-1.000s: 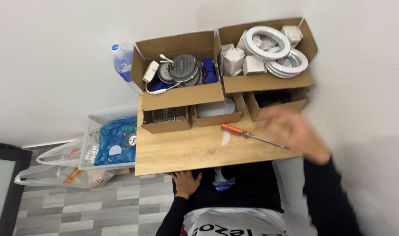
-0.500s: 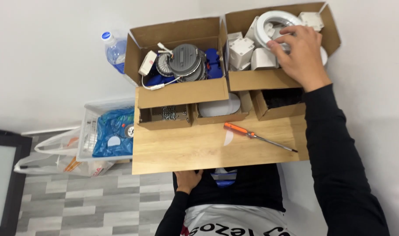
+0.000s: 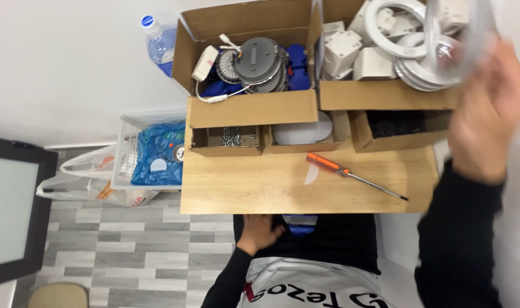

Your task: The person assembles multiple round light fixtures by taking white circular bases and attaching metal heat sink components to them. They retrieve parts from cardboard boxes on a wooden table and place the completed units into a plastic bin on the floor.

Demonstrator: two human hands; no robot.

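Right hand [image 3: 485,122] raised at right edge, blurred, above front of right cardboard box [image 3: 385,94]. Fingers curled round clear ring [image 3: 459,40], itself blurred; exact pinch hard to tell. Ring sits up and left of palm, over stack of white rings [image 3: 419,68] in same box. Left hand [image 3: 260,232] low, under desk [image 3: 243,188] front edge, against lap, holding nothing visible; fingers loosely bent. Right hand far nearer. Screwdriver [image 3: 351,174] lies slantwise on desk, orange handle left, tip right. Bare desk in front of small boxes.
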